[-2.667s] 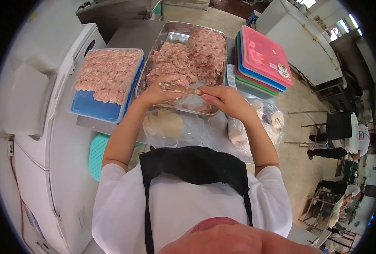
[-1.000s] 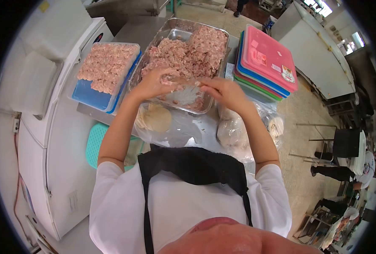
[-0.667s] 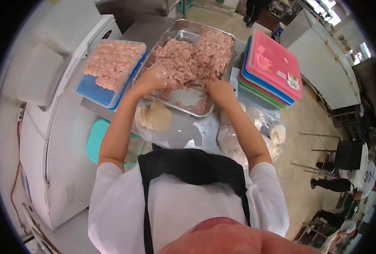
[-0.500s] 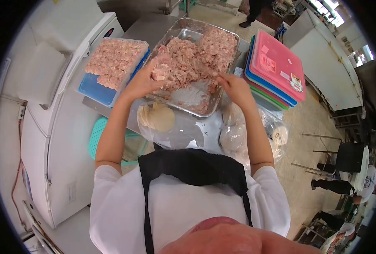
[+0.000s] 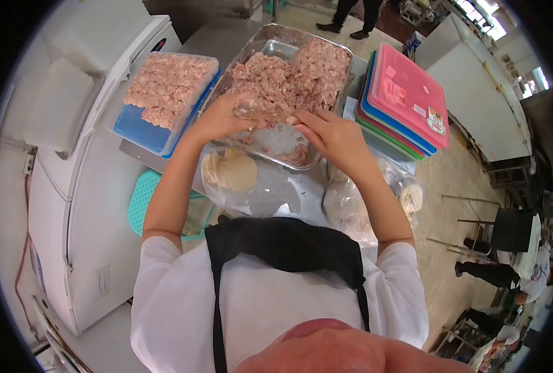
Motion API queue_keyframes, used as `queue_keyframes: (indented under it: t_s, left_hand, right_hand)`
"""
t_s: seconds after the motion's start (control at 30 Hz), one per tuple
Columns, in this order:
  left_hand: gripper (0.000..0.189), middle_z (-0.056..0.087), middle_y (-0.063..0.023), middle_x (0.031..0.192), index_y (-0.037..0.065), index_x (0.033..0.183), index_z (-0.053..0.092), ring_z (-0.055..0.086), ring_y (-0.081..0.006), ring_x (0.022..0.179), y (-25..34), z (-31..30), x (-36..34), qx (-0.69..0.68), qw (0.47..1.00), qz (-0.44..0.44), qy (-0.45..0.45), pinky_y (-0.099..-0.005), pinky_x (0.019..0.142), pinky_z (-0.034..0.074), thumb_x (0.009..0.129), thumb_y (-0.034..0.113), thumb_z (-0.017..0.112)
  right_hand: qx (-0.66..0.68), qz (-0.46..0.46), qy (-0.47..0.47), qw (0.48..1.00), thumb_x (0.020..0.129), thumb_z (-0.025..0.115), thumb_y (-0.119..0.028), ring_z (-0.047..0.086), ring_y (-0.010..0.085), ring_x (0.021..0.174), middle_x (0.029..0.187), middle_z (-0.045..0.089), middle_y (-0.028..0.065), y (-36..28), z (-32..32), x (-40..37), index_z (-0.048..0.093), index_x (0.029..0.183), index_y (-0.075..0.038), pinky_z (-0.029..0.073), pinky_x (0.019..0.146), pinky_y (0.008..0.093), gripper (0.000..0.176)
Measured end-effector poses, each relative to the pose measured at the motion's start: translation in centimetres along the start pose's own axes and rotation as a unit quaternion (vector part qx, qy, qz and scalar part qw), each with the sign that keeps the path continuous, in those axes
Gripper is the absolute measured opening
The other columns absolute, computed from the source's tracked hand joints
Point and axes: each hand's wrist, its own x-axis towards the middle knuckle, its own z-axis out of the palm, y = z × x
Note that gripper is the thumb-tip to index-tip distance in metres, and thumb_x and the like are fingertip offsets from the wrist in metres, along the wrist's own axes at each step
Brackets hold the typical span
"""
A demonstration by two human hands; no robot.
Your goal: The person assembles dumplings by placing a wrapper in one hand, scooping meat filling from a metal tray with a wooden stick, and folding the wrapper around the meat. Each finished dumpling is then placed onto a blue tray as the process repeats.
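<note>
Pinkish ground meat (image 5: pixel 289 74) is heaped in a metal tray (image 5: pixel 276 158), whose near part shows bare metal. Over the tray's left near side is my left hand (image 5: pixel 222 117), its fingers curled round something too hidden to name. My right hand (image 5: pixel 326 132) pinches the end of a flat, meat-smeared utensil (image 5: pixel 264 115) that reaches across to my left hand. Round pale wrappers (image 5: pixel 236 171) lie on clear plastic just below the tray. Left of the tray, rows of meat portions (image 5: pixel 167 84) fill much of a blue-bottomed container (image 5: pixel 143 132).
Stacked containers with a pink lid (image 5: pixel 410 93) stand right of the tray. Plastic bags (image 5: pixel 351 199) lie near my right forearm. A white freezer (image 5: pixel 96 205) and a teal stool (image 5: pixel 143 199) are at left. People's legs and another person (image 5: pixel 534 273) appear farther off.
My right hand has moved left with the utensil, towards my left hand. My left hand has shifted slightly left and down. More of a person's legs shows at the top.
</note>
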Motion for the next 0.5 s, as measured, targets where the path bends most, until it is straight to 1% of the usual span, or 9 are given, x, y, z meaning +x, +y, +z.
queue_keyframes:
  t_s: [0.03, 0.07, 0.13, 0.2, 0.23, 0.33, 0.4, 0.43, 0.5]
  left_hand:
    - [0.048, 0.067, -0.0103, 0.103, 0.001, 0.114, 0.061, 0.061, -0.0155, 0.094, 0.4, 0.0, 0.2, 0.005, 1.0, 0.0, -0.003, -0.0314, 0.088, 0.046, 0.073, 0.018, 0.079]
    - [0.048, 0.066, -0.0087, 0.101, 0.001, 0.115, 0.06, 0.06, -0.0143, 0.091, 0.3, 0.3, 0.1, -0.089, 0.996, -0.015, 0.004, -0.0307, 0.085, 0.047, 0.073, 0.018, 0.078]
    - [0.048, 0.065, -0.0055, 0.096, 0.002, 0.116, 0.06, 0.059, -0.012, 0.086, 0.1, 0.8, -0.1, -0.272, 0.961, -0.04, 0.023, -0.0292, 0.078, 0.047, 0.075, 0.019, 0.077]
    - [0.046, 0.062, -0.0015, 0.091, 0.003, 0.118, 0.059, 0.056, -0.0085, 0.079, 0.2, 0.2, -0.2, -0.255, 0.963, -0.091, -0.017, -0.0263, 0.069, 0.046, 0.078, 0.018, 0.075]
    - [0.045, 0.061, 0.0005, 0.088, 0.003, 0.119, 0.058, 0.054, -0.0068, 0.076, 0.2, -0.1, -0.3, -0.246, 0.962, -0.115, -0.036, -0.0249, 0.065, 0.045, 0.079, 0.018, 0.073]
    - [0.041, 0.054, 0.0037, 0.079, 0.003, 0.119, 0.058, 0.048, -0.0043, 0.066, -1.4, 0.3, 0.0, -0.313, 0.937, -0.149, -0.043, -0.022, 0.055, 0.039, 0.082, 0.016, 0.069]
    - [0.046, 0.058, 0.0003, 0.087, 0.005, 0.122, 0.054, 0.053, -0.0063, 0.071, -1.2, 0.1, 0.1, -0.279, 0.948, -0.14, -0.064, -0.023, 0.058, 0.043, 0.081, 0.017, 0.071]
    - [0.049, 0.061, -0.0014, 0.091, 0.006, 0.124, 0.052, 0.056, -0.0073, 0.073, -0.9, 0.0, 0.3, -0.26, 0.953, -0.133, -0.076, -0.0235, 0.06, 0.045, 0.08, 0.018, 0.072]
    - [0.049, 0.06, -0.0015, 0.087, 0.006, 0.124, 0.052, 0.056, -0.0074, 0.068, -0.3, 0.5, 0.2, -0.227, 0.967, -0.107, -0.051, -0.023, 0.057, 0.046, 0.08, 0.018, 0.072]
  right_hand:
    - [0.007, 0.01, 0.009, 1.0, 0.091, 0.058, -0.032, 0.063, 0.0292, 0.072, 0.082, 0.061, 0.0076, 0.4, 0.3, -0.2, 0.065, 0.112, -0.019, 0.05, 0.059, 0.0385, 0.026]
    - [0.012, 0.017, 0.02, 1.0, 0.092, 0.057, -0.032, 0.063, 0.0287, 0.072, 0.082, 0.06, 0.0072, 1.2, 0.4, -0.1, 0.065, 0.113, -0.019, 0.05, 0.058, 0.0383, 0.026]
    - [0.02, 0.039, 0.04, 0.998, 0.091, 0.059, -0.029, 0.062, 0.0277, 0.07, 0.082, 0.06, 0.007, 1.9, -0.1, 0.3, 0.065, 0.115, -0.02, 0.049, 0.058, 0.037, 0.027]
    - [0.027, 0.079, 0.057, 0.995, 0.089, 0.063, -0.024, 0.06, 0.0264, 0.067, 0.081, 0.059, 0.0073, 1.7, -0.9, 0.0, 0.065, 0.117, -0.02, 0.047, 0.058, 0.0348, 0.028]
    - [-0.003, 0.06, 0.052, 0.997, 0.088, 0.063, -0.023, 0.059, 0.0262, 0.067, 0.08, 0.058, 0.0072, 1.2, -1.3, -0.1, 0.065, 0.117, -0.02, 0.047, 0.058, 0.0346, 0.029]
    - [-0.07, 0.0, 0.046, 0.996, 0.087, 0.064, -0.021, 0.058, 0.0255, 0.065, 0.077, 0.055, 0.007, 0.0, -1.3, -0.3, 0.065, 0.118, -0.02, 0.047, 0.058, 0.0343, 0.032]
    - [-0.095, -0.037, 0.065, 0.993, 0.086, 0.065, -0.02, 0.058, 0.0251, 0.065, 0.075, 0.054, 0.0071, 0.0, -0.3, -0.3, 0.065, 0.118, -0.02, 0.046, 0.058, 0.0343, 0.032]
    - [-0.107, -0.018, 0.07, 0.992, 0.086, 0.065, -0.02, 0.058, 0.0249, 0.065, 0.076, 0.054, 0.0068, 0.0, -0.1, -0.2, 0.065, 0.118, -0.02, 0.046, 0.057, 0.0342, 0.032]
    - [-0.131, 0.018, 0.08, 0.988, 0.086, 0.065, -0.02, 0.058, 0.0244, 0.065, 0.076, 0.055, 0.0063, 0.3, 0.1, 0.0, 0.066, 0.117, -0.02, 0.046, 0.057, 0.0338, 0.031]
